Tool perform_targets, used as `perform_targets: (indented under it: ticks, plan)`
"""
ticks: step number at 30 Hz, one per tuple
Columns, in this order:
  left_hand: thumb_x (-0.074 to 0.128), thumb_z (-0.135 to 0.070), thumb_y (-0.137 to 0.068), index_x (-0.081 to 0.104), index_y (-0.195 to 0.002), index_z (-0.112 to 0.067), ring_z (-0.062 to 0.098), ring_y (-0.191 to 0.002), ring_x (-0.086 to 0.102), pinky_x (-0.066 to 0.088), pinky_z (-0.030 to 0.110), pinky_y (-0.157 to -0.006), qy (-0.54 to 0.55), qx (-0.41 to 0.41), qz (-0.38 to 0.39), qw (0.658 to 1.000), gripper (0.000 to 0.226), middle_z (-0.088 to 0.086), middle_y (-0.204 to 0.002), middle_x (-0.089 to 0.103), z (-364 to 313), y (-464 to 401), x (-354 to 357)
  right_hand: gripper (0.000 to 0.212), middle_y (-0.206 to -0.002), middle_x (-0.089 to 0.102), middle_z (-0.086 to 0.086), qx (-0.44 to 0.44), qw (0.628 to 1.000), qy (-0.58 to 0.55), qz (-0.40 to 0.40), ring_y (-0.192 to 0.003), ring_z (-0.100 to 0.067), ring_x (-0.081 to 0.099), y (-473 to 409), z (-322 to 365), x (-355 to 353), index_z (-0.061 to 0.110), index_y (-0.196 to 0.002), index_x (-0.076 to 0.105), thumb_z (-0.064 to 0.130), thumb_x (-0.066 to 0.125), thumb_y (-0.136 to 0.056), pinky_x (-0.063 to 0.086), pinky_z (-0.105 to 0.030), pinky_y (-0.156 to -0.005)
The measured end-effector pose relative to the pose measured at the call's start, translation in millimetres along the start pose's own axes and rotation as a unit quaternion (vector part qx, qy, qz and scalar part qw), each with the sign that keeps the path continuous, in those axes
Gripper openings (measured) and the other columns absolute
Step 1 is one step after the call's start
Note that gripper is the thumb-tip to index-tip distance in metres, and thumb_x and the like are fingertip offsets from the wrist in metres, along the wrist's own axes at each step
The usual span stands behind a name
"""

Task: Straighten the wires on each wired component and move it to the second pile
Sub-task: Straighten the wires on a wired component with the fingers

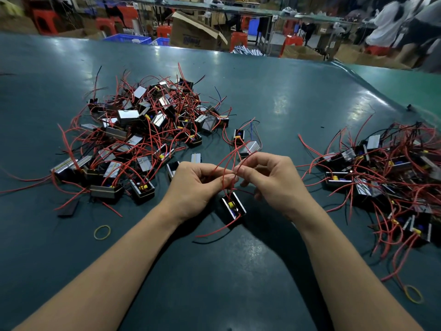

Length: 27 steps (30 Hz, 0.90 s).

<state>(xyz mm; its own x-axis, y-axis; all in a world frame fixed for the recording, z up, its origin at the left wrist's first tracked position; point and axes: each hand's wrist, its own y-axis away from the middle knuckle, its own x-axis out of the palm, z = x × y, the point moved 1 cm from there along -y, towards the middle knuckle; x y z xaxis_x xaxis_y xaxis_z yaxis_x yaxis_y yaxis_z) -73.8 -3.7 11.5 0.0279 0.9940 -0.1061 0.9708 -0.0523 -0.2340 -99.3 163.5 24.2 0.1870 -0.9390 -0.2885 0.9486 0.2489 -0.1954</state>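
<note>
A small black wired component (pixel 233 207) with a yellow part hangs just below my hands, above the dark green table (pixel 286 91). Its red wires (pixel 229 161) run up between my fingers. My left hand (pixel 196 185) pinches the wires from the left. My right hand (pixel 272 180) pinches the same wires from the right, fingertips almost meeting. A big tangled pile of components (pixel 140 130) lies to the left and behind. A second pile (pixel 386 177) lies at the right.
Two components (pixel 241 139) lie loose just beyond my hands. A yellow rubber band (pixel 102 232) lies at the left front, another rubber band (pixel 413 294) at the right front. Boxes, red stools and blue crates stand past the table's far edge.
</note>
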Motion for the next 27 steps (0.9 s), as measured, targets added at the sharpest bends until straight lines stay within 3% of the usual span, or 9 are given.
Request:
perform_targets:
  ticks: [3, 8, 11, 13, 20, 27]
  plan:
    - [0.072, 0.0, -0.081, 0.076, -0.083, -0.015, 0.006, -0.069, 0.07, 0.054, 0.016, -0.068, -0.014, 0.002, 0.005, 1.0, 0.015, -0.003, -0.074, 0.075, 0.6, -0.6, -0.7, 0.013, -0.086, 0.068, -0.004, 0.011, 0.999, -0.002, 0.051, -0.07, -0.018, 0.069, 1.7, 0.4, -1.3, 0.024, -0.092, 0.068, 0.011, 0.065, -0.091, 0.047, -0.025, -0.039]
    - [0.074, -0.003, -0.081, 0.076, -0.086, -0.013, 0.008, -0.07, 0.07, 0.055, 0.019, -0.068, -0.036, 0.0, 0.012, 0.999, 0.011, -0.002, -0.076, 0.076, 3.3, -0.8, 0.0, 0.012, -0.071, 0.066, -0.014, 0.021, 0.997, 0.048, 0.051, -0.061, -0.019, 0.064, 0.9, -2.6, -5.1, 0.014, -0.079, 0.063, 0.016, 0.068, -0.09, 0.049, -0.028, -0.04]
    - [0.074, -0.006, -0.082, 0.076, -0.085, -0.016, 0.008, -0.072, 0.07, 0.057, 0.022, -0.072, -0.05, 0.007, 0.024, 0.998, 0.011, -0.003, -0.077, 0.076, 1.0, -0.1, -0.6, 0.015, -0.06, 0.062, -0.002, 0.056, 0.996, 0.032, 0.068, -0.051, -0.011, 0.057, 0.1, -4.1, -4.0, 0.01, -0.079, 0.062, 0.015, 0.064, -0.092, 0.045, -0.023, -0.038]
    - [0.073, -0.005, -0.082, 0.076, -0.085, -0.017, 0.006, -0.071, 0.069, 0.056, 0.019, -0.071, -0.044, 0.011, 0.023, 0.999, 0.013, -0.006, -0.076, 0.075, -0.3, 0.0, -0.6, 0.015, -0.062, 0.064, 0.002, 0.056, 0.997, 0.012, 0.054, -0.055, -0.009, 0.059, -0.3, -3.5, -3.7, 0.012, -0.077, 0.063, 0.013, 0.064, -0.092, 0.047, -0.024, -0.04]
    - [0.073, -0.008, -0.083, 0.075, -0.082, -0.018, 0.003, -0.065, 0.064, 0.053, 0.015, -0.068, -0.022, 0.027, -0.036, 0.999, 0.01, -0.008, -0.069, 0.073, 1.0, -3.4, -3.1, 0.011, -0.061, 0.067, 0.0, 0.066, 0.984, -0.152, -0.066, -0.057, -0.009, 0.065, -3.0, -3.4, -1.8, 0.007, -0.079, 0.065, 0.009, 0.065, -0.09, 0.046, -0.019, -0.042]
    - [0.071, -0.009, -0.08, 0.074, -0.083, -0.016, 0.004, -0.063, 0.066, 0.05, 0.011, -0.065, 0.048, 0.026, -0.056, 0.997, 0.008, -0.005, -0.067, 0.073, -1.0, -3.1, 0.1, 0.006, -0.072, 0.072, -0.009, 0.06, 0.953, -0.291, -0.059, -0.067, -0.02, 0.071, -2.2, 0.0, 3.4, 0.001, -0.08, 0.068, -0.003, 0.069, -0.076, 0.057, -0.022, -0.063]
